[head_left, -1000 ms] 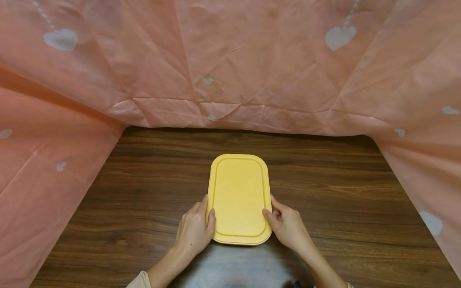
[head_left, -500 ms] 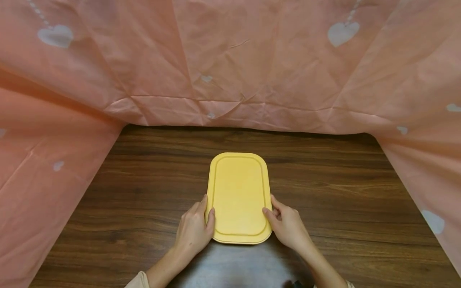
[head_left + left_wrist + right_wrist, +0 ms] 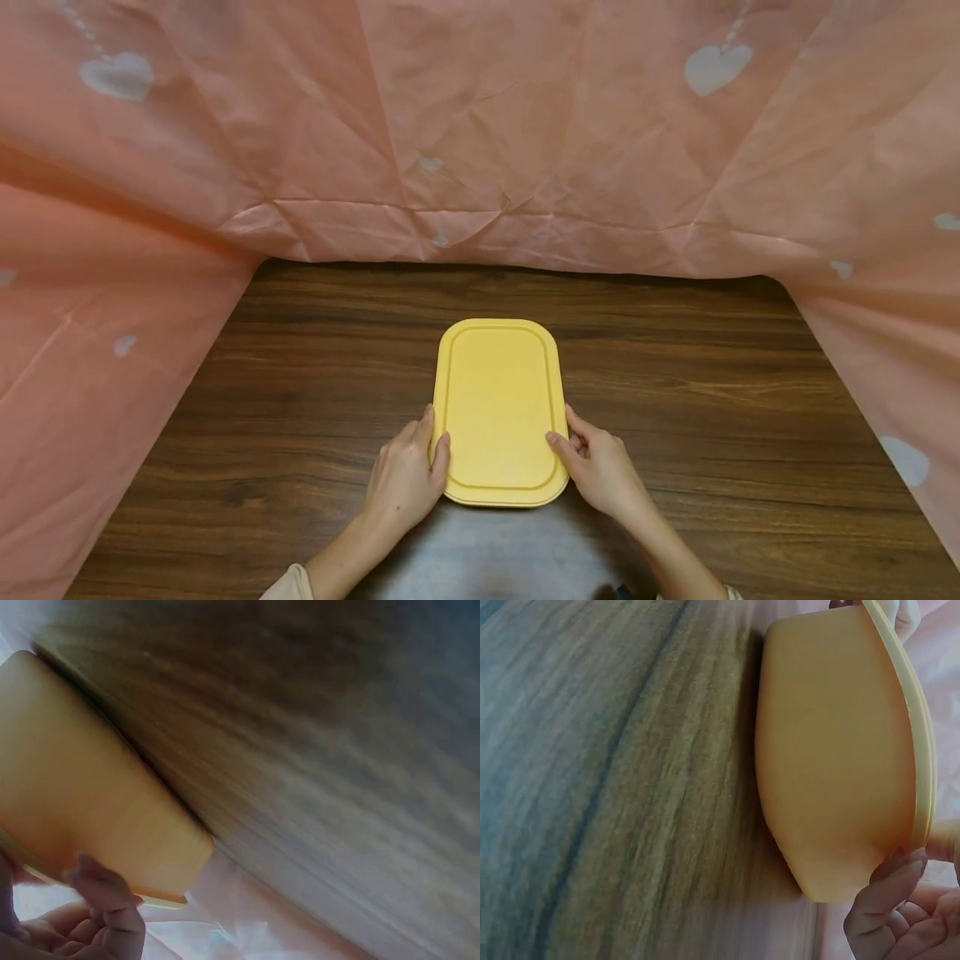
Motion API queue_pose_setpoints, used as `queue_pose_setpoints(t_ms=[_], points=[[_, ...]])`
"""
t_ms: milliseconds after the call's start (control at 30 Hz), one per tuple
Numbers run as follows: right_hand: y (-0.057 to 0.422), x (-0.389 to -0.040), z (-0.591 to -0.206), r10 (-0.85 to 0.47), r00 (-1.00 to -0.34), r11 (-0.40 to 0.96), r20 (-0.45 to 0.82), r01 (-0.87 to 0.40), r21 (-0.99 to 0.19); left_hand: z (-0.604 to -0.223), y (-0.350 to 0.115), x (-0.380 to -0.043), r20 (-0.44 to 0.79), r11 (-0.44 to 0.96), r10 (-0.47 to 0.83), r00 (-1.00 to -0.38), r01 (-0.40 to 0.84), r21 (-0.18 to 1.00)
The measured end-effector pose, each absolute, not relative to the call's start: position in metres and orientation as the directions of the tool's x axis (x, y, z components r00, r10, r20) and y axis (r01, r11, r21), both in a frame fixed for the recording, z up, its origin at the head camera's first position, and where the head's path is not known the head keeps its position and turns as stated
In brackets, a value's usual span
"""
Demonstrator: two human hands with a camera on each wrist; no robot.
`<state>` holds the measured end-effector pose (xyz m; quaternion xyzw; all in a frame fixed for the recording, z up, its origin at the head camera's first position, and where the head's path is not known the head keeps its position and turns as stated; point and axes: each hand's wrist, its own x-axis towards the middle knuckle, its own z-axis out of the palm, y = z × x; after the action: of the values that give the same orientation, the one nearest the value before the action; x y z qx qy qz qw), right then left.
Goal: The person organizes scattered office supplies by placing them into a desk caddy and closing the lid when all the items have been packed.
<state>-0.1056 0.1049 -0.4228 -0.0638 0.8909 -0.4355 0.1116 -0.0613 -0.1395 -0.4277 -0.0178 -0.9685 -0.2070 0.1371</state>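
A yellow lidded storage box (image 3: 498, 408) with rounded corners and a groove round its lid stands on the wooden table. My left hand (image 3: 405, 475) holds its left long side near the front, thumb on the lid's edge. On the opposite side my right hand (image 3: 600, 471) pinches the rim, thumb on top and fingers below. The left wrist view shows the box's deep smooth wall (image 3: 97, 787), with curled fingers (image 3: 109, 892) under the rim. Along the box's wall (image 3: 832, 757) in the right wrist view, its base meets the table and the lid (image 3: 922, 750) sits on the rim.
The dark brown wooden table (image 3: 300, 358) extends around the box on all sides. A pink curtain with white hearts (image 3: 525, 125) encloses the back and both sides. A small dark object (image 3: 624, 592) shows at the bottom edge by the right forearm.
Both hands keep the same hold on the box. The box has barely shifted, and the head view has moved very slightly.
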Motion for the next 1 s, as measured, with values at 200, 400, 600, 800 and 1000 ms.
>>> queue_pose_setpoints(t_ms=[200,400,600,800,1000], points=[[0.109,-0.109,-0.428,-0.231,-0.969,0.703,-0.083,-0.107,-0.704,-0.428,-0.151,-0.065,0.192,0.94,0.051,-0.98,0.112,0.323],[0.11,-0.103,-0.427,-0.335,-0.942,0.762,-0.003,-0.269,-0.589,-0.422,-0.166,-0.064,0.073,0.919,0.195,-0.978,0.209,0.334],[0.109,-0.089,-0.427,-0.408,-0.913,0.781,-0.025,-0.334,-0.528,-0.421,-0.168,-0.056,0.036,0.929,0.266,-0.963,0.266,0.256],[0.112,-0.087,-0.428,-0.406,-0.914,0.801,0.027,-0.369,-0.47,-0.422,-0.165,-0.055,0.107,0.925,0.279,-0.954,0.297,0.238],[0.11,-0.089,-0.438,-0.404,-0.915,0.798,-0.004,-0.351,-0.489,-0.427,-0.167,-0.058,0.074,0.93,0.281,-0.957,0.29,0.225]])
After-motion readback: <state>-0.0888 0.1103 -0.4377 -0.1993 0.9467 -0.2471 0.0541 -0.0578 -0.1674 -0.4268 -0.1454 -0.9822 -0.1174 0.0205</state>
